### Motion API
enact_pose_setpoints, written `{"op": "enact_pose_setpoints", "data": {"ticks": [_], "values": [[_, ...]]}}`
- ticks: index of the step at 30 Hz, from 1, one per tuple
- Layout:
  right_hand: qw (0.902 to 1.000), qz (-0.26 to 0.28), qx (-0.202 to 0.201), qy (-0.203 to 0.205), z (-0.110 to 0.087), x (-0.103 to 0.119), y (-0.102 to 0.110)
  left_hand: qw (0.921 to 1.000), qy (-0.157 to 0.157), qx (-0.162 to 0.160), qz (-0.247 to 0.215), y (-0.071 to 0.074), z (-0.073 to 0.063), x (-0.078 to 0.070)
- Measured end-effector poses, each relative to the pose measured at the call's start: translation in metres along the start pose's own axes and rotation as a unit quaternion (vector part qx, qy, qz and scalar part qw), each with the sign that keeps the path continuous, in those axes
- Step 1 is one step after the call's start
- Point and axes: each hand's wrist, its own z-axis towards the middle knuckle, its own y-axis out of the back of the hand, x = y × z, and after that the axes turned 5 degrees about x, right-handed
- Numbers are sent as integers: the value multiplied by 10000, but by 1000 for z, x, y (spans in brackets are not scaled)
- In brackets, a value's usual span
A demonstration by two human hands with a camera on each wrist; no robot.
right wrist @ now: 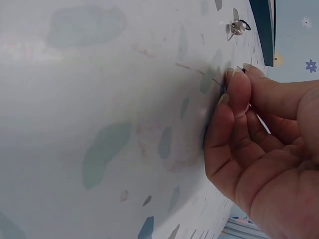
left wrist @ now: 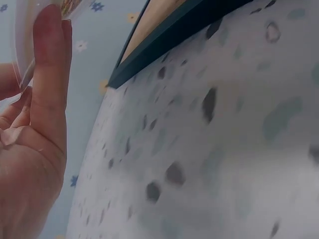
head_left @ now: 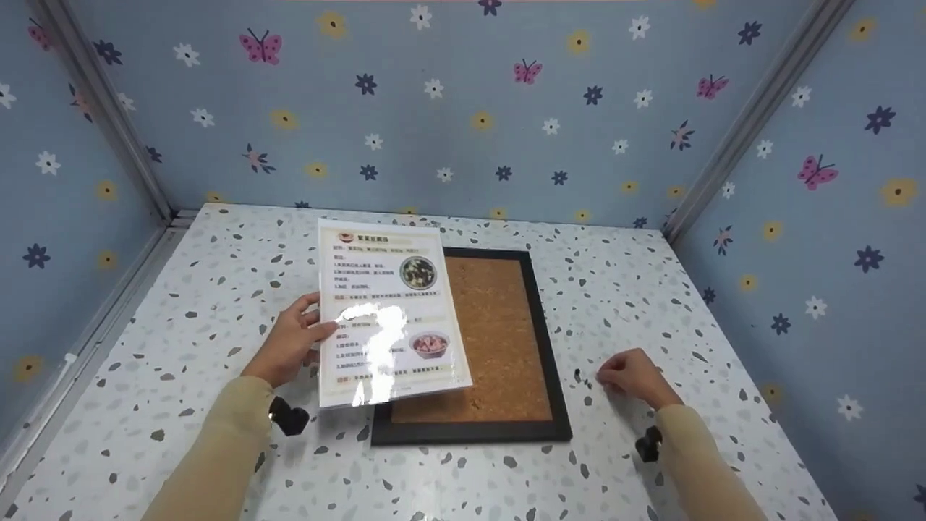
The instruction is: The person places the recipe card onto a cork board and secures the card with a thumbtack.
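Note:
My left hand (head_left: 288,341) grips the left edge of a laminated recipe sheet (head_left: 376,307), thumb on its front and fingers behind. Printed text and two food pictures cover the sheet, and glare whitens its lower half. It overlaps the left part of a black-framed cork board (head_left: 503,333) lying on the table. Right of the board, my right hand (head_left: 636,378) is low at the tabletop with thumb and index finger pinched together. In the right wrist view a small dark bit (right wrist: 243,70) shows between those fingertips; its kind is mostly hidden. Close by lies a small shiny metal clip (right wrist: 238,27).
The white speckled table (head_left: 687,304) is bounded by blue walls (head_left: 448,94) with flowers and butterflies at the back and both sides. Grey metal strips (head_left: 759,116) run along the corners. Each wrist carries a small black camera (head_left: 289,417).

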Motion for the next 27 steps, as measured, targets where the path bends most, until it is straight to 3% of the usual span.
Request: {"op": "enact_pose_setpoints", "data": {"ticks": [12,18,27], "values": [[9998,140,8,-105,-3,-6,-3,9987,119,437,-212,-63,33,22],[9998,196,49,50,-3,-4,-6,9988,305,376,-60,-81,42,23],[9997,71,-50,219,-1,-5,-2,9985,195,387,338,-101,57,26]]}}
